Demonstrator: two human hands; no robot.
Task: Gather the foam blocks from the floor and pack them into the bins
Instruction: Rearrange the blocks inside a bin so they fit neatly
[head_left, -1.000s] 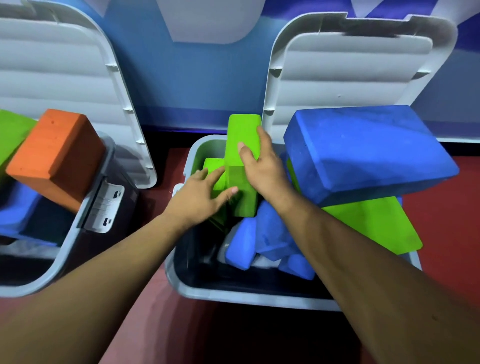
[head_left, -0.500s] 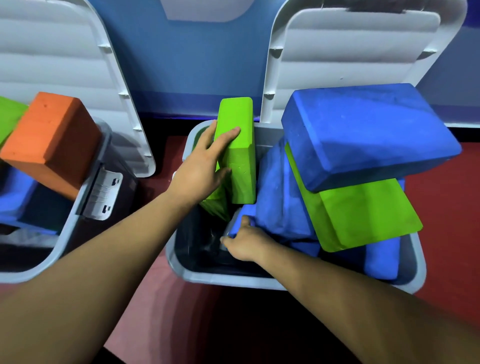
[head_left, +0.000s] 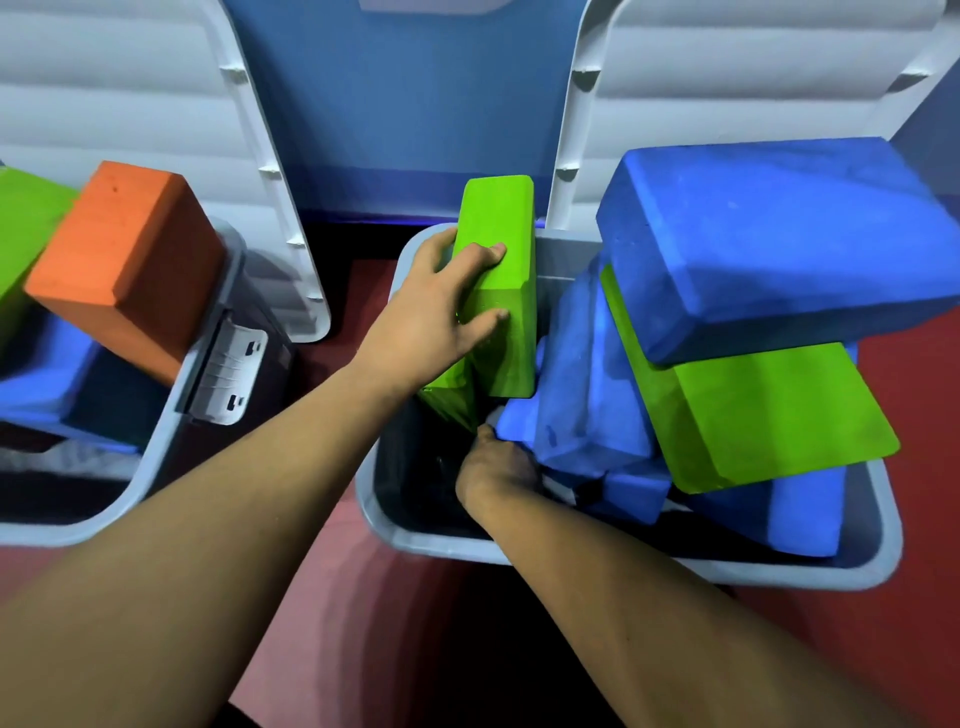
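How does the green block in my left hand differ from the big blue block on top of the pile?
The upright green block stands on end; the big blue block lies tilted on a flat green block. The left hand grips the green one; no hand touches the blue one. The blue one looks broader. Both are foam blocks rising above the rim of the same grey bin.

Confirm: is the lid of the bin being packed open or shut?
Open. The lid stands raised behind the bin, leaving its inside exposed.
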